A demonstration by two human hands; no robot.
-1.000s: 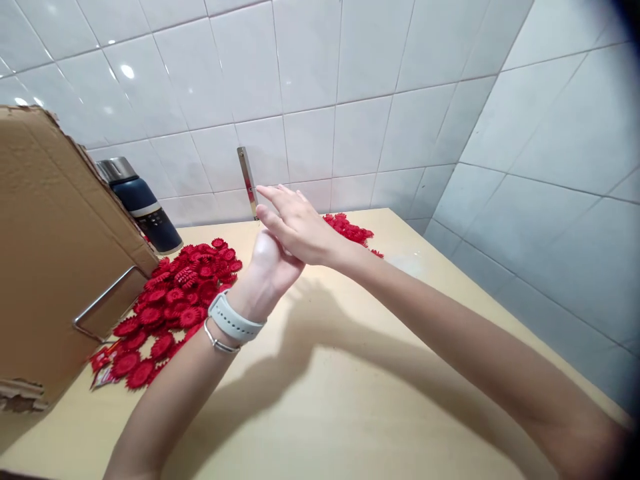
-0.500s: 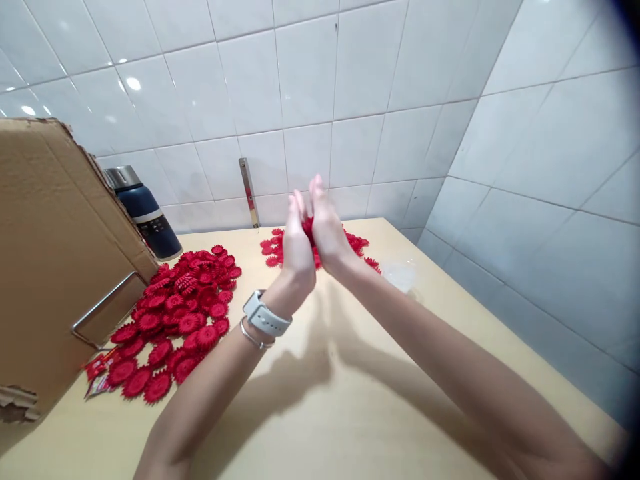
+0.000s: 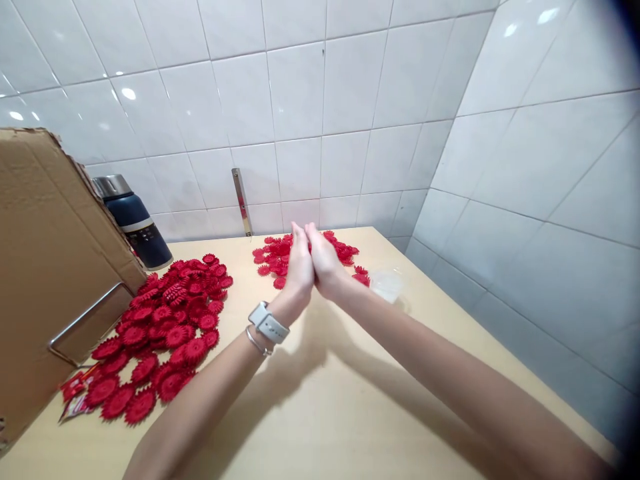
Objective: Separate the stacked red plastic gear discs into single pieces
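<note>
My left hand (image 3: 301, 268), with a white-strapped watch and a thin bangle on the wrist, is pressed against my right hand (image 3: 324, 263). The palms face each other above the table, fingers straight and pointing away, tips close together. Whatever lies between the palms is hidden. Just behind them is a pile of red discs with toothed edges (image 3: 274, 252), partly covered by the hands. A larger heap of the same red discs (image 3: 175, 333) spreads to the left of my left forearm.
A cardboard box (image 3: 60, 267) with a metal wire handle (image 3: 90, 317) stands at the left. Behind it is a dark blue bottle (image 3: 140, 230). Clear plastic (image 3: 387, 285) lies right of the rear pile. Small red packets (image 3: 77, 397) sit by the box. Tiled walls (image 3: 350, 87) border the table (image 3: 320, 413).
My palms have closed from a gap, where red showed between them, to pressed together. My hands now appear lower in view, and the whole view has shifted slightly.
</note>
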